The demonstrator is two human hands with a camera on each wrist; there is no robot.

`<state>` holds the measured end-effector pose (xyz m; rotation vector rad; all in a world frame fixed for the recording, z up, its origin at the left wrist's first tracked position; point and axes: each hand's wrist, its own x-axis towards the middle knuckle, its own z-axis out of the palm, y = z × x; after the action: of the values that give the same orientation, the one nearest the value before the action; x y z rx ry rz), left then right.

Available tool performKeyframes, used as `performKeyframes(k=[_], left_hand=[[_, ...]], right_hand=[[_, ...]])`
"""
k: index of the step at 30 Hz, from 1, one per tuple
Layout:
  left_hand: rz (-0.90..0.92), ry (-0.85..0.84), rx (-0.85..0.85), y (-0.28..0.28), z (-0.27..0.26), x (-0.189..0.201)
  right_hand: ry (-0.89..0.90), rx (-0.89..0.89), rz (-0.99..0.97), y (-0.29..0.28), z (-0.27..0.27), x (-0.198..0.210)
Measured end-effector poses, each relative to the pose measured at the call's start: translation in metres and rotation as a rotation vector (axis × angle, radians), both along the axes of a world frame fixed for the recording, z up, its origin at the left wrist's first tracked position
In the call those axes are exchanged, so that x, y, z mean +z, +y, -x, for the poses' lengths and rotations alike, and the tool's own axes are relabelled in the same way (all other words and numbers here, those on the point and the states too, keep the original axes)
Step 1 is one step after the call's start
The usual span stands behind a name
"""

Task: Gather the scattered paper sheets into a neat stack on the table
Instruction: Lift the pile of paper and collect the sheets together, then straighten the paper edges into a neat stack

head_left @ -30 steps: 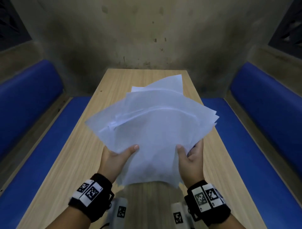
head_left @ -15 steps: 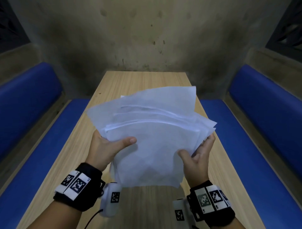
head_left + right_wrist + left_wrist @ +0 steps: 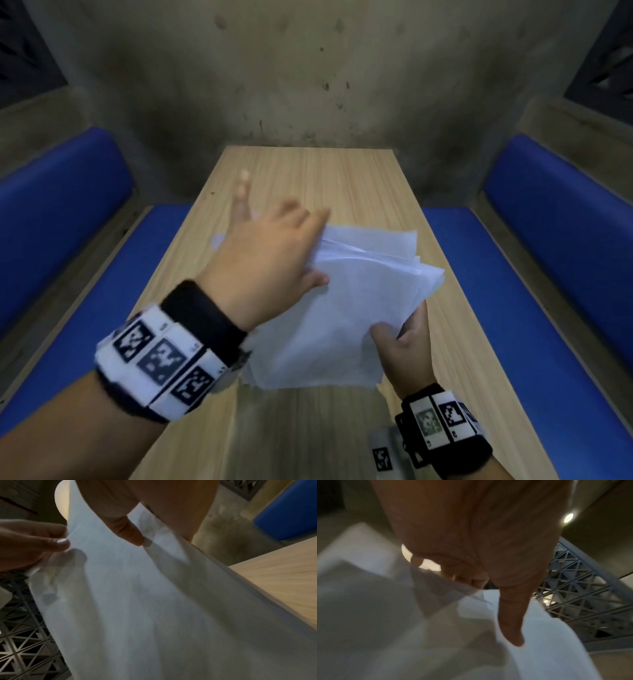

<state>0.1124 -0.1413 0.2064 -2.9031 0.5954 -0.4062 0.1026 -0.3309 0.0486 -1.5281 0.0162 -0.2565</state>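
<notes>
A loose bundle of white paper sheets (image 3: pixel 342 308) is held tilted above the wooden table (image 3: pixel 308 178), its far edges still fanned out. My left hand (image 3: pixel 294 246) grips the bundle's upper left edge, thumb on top and fingers behind the sheets. My right hand (image 3: pixel 404 346) holds the lower right edge, thumb on top and fingers underneath. In the left wrist view the thumb (image 3: pixel 510 615) presses on the paper (image 3: pixel 556 649). The right wrist view shows the sheets (image 3: pixel 154 601) pinched by my right thumb (image 3: pixel 126 531), with the left hand (image 3: pixel 34 540) pinching the opposite edge.
Blue padded benches run along the left (image 3: pixel 85 274) and right (image 3: pixel 513 291) of the narrow table. A stained concrete wall (image 3: pixel 308 85) closes the far end. Bare tabletop (image 3: pixel 283 568) lies beyond the sheets.
My left hand has moved from the bundle's near left edge up to its far left edge. The fanned sheets have drawn closer together. The right hand keeps its hold on the right edge.
</notes>
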Motion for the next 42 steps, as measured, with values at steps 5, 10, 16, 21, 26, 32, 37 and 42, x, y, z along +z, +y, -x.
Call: performKeyframes(k=[5, 10, 16, 21, 26, 32, 37, 42], left_hand=[[-0.163, 0.075, -0.176, -0.020, 0.000, -0.014], [-0.055, 0.122, -0.160, -0.030, -0.006, -0.003], [0.414, -0.008, -0.186, 0.037, -0.025, -0.005], [1.179, 0.195, -0.097, 0.083, -0.026, -0.040], [1.412, 0.107, 0.066, 0.089, -0.012, -0.105], [1.517, -0.071, 0.166, 0.068, 0.029, -0.177], [1.549, -0.027, 0.197, 0.068, 0.041, -0.209], [1.190, -0.121, 0.072, 0.076, 0.023, -0.192]], right_hand=[[0.001, 0.002, 0.083, 0.001, -0.002, -0.003], [-0.054, 0.064, 0.062, 0.005, 0.001, 0.003], [0.200, -0.293, 0.060, -0.032, -0.006, -0.031], [0.418, -0.033, -0.405, -0.047, -0.008, -0.052], [0.133, -0.084, -0.086, -0.035, -0.016, -0.023], [-0.046, -0.126, 0.151, -0.012, 0.006, -0.024], [0.077, -0.145, 0.234, -0.016, 0.019, -0.053], [-0.076, -0.189, 0.223, -0.018, 0.008, -0.025]])
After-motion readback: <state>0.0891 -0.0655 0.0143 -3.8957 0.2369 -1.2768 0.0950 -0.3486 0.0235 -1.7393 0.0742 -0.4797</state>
